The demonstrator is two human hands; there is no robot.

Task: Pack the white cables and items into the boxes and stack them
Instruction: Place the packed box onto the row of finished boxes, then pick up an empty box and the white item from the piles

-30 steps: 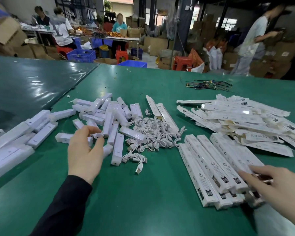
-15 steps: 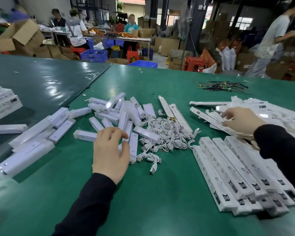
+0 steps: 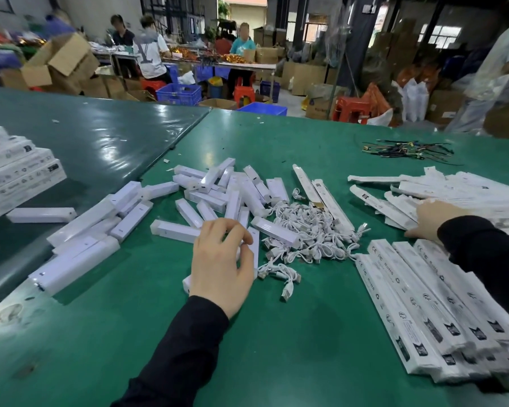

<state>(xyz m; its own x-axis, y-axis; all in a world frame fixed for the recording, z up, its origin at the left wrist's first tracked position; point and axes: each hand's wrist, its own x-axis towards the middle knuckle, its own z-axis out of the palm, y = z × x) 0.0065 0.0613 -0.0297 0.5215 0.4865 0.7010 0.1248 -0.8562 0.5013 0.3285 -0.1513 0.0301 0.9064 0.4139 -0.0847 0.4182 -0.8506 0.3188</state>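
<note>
- My left hand (image 3: 222, 262) curls on a white stick (image 3: 254, 248) beside the cables (image 3: 309, 230) in the middle of the green surface (image 3: 276, 348).
- My right hand (image 3: 432, 220) lies flat and loose on the flat boxes (image 3: 467, 189).
- The cables look soft and light; I'd pinch one by its coiled middle.

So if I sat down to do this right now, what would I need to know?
Left hand: fingers curled on a small white plastic bar near the middle pile.
Right hand: resting on the loose heap of flat white cardboard boxes; grip hidden.
Tangled white cables lie centre.
Done: filled long boxes in a row at right, more stacked far left.
Left: pack the remaining bars and cables, stack.
</note>
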